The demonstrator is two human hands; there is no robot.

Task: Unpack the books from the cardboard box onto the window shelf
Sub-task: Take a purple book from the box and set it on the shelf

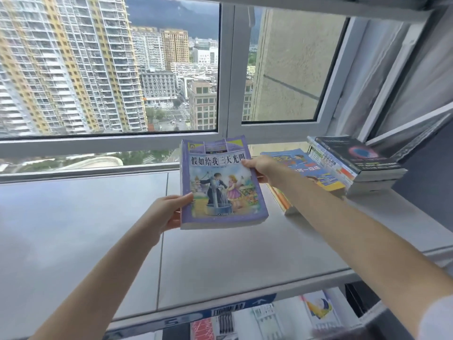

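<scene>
Book (pixel 221 185) held in both hands over the shelf (pixel 85 229), not yet down.
Left hand (pixel 166 212) pinches its near left edge and right hand (pixel 262 168) grips its far right edge. Cover is up, long axis pointing at the window (pixel 225 69). Placed books, a flat one (pixel 316 175) and a stack (pixel 355 163), lie just to its right, on the right hand's side. Box (pixel 245 312) sits below the shelf's front edge.

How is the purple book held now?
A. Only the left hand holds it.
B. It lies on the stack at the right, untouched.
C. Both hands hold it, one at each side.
C: the left hand grips the purple book at its lower left edge, the right hand at its upper right edge.
</scene>
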